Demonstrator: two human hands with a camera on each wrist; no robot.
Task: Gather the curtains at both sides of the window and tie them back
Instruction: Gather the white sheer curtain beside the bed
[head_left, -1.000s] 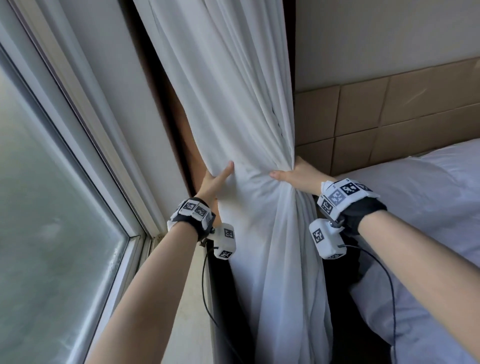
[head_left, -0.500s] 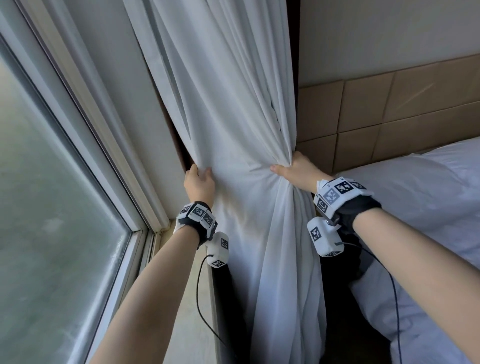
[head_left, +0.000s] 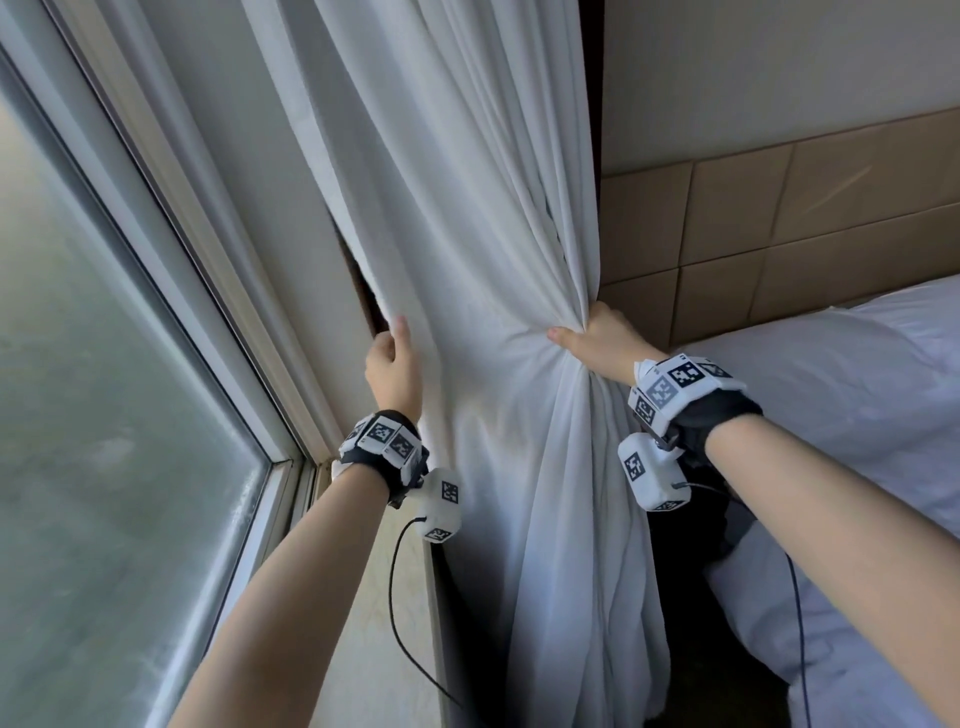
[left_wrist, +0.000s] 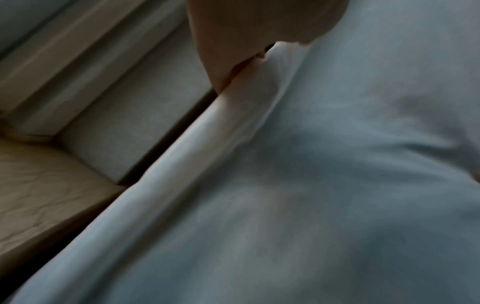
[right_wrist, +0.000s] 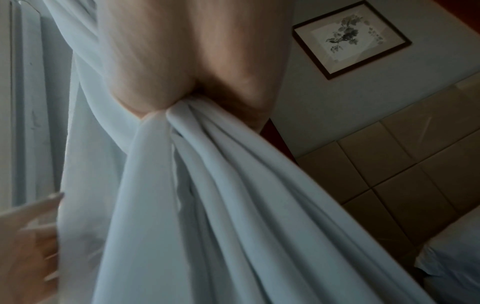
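Note:
A white curtain (head_left: 467, 234) hangs between the window and the bed. My right hand (head_left: 592, 338) grips a gathered bunch of its folds at the right side, thumb lying across the front. The right wrist view shows the folds of the curtain (right_wrist: 207, 205) fanning out from that right hand (right_wrist: 182, 61). My left hand (head_left: 392, 358) holds the curtain's left edge at about the same height, with the thumb in front and the fingers behind the cloth. In the left wrist view the curtain's hem (left_wrist: 233, 115) runs up into the left hand (left_wrist: 246, 30). No tie-back is in view.
The window pane (head_left: 104, 415) and its white frame (head_left: 208, 260) fill the left, with a stone sill (head_left: 384, 623) below. A bed with white bedding (head_left: 857, 415) and a tan padded headboard (head_left: 779, 223) stand close on the right. A framed picture (right_wrist: 350, 39) hangs above.
My left hand slid from the front of the curtain to its left edge and took hold there. The right hand kept its grip on the bunched folds.

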